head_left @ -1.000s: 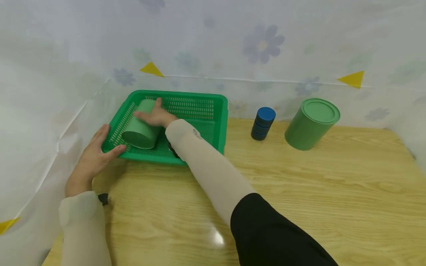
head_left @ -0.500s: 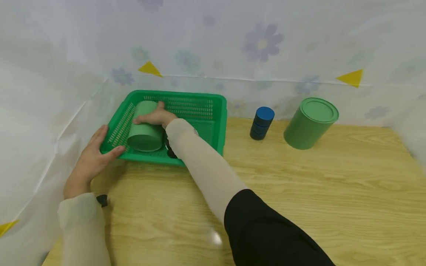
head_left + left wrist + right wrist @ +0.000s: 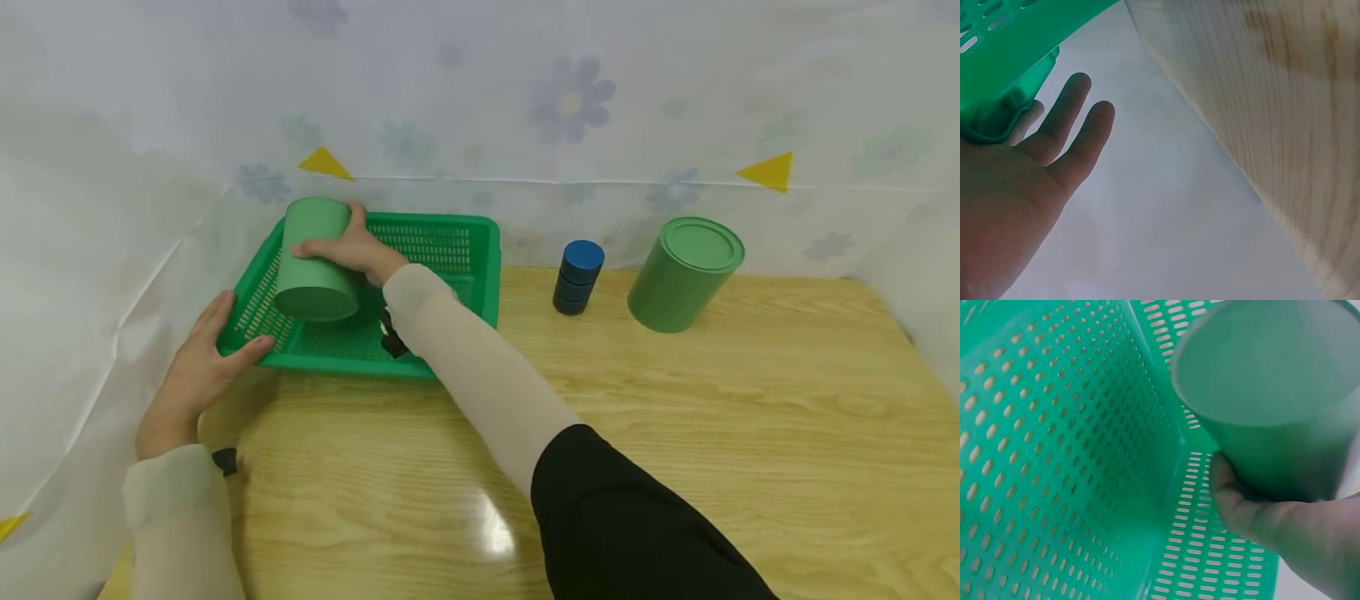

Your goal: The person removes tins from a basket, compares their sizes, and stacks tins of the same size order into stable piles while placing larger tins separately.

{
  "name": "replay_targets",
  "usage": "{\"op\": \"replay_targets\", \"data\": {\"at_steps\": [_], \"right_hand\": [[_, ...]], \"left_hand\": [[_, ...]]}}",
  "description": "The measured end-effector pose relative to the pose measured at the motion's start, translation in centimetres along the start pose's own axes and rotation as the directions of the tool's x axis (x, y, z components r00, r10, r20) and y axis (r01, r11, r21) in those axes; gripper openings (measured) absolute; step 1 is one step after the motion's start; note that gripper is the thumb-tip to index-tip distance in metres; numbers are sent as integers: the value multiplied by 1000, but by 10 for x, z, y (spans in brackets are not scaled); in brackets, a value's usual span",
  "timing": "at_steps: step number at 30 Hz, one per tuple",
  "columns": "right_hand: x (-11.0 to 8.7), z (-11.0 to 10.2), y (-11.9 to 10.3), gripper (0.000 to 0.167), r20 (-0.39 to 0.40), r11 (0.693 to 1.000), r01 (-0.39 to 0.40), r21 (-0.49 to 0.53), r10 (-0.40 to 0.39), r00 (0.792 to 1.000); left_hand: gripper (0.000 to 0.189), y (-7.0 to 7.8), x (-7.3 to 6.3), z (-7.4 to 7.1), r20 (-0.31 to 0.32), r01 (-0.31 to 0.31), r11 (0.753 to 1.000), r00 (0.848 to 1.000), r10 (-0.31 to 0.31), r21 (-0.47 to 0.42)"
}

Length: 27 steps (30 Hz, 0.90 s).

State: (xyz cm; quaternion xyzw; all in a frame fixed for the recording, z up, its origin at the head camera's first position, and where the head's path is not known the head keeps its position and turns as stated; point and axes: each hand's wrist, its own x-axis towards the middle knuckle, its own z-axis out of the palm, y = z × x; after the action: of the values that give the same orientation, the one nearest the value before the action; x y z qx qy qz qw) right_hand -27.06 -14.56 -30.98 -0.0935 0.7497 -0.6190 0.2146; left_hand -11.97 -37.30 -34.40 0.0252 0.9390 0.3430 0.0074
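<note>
In the head view, my right hand (image 3: 352,250) grips a plain green canister (image 3: 311,242) round its side, with the thumb across the near face. The canister is tilted above the left part of a green perforated plastic basket (image 3: 491,275), its flat end turned toward me. In the right wrist view, that round end (image 3: 1266,362) and my thumb show against the basket's slotted walls. My left hand (image 3: 198,358) touches the basket's front left corner. Its thumb lies on the front rim and its fingers spread along the outer left side; the left wrist view shows several fairly straight fingers (image 3: 1063,125).
A dark blue stack of round pieces or ribbed cylinder (image 3: 578,277) stands right of the basket. Farther right is a second green canister (image 3: 686,273) with a lid. Floral white sheeting (image 3: 570,100) bounds the wooden table (image 3: 675,417) behind and at the left.
The canister has swung from leaning inside the basket to more upright in view and has risen above the rim with my right hand. My left hand keeps its place at the corner.
</note>
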Motion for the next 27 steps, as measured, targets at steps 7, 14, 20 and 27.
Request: {"op": "replay_targets", "data": {"at_steps": [7, 14, 20, 27], "right_hand": [[-4, -5, -10, 107, 11, 994, 76, 81, -77, 997], [-14, -12, -25, 107, 23, 976, 153, 154, -159, 987], [-30, -22, -38, 104, 30, 948, 269, 173, -278, 960], [-56, -41, -48, 106, 29, 922, 371, 107, -376, 926]], "left_hand": [[91, -2, 2, -2, -10, -2, 1000, 1000, 2, 1], [91, -7, 2, -3, -12, -1, 1000, 1000, 1, 14], [91, -11, 3, -4, -3, 8, 1000, 1000, -8, 23], [90, -14, 2, -7, -15, -5, 1000, 1000, 6, 31]]}}
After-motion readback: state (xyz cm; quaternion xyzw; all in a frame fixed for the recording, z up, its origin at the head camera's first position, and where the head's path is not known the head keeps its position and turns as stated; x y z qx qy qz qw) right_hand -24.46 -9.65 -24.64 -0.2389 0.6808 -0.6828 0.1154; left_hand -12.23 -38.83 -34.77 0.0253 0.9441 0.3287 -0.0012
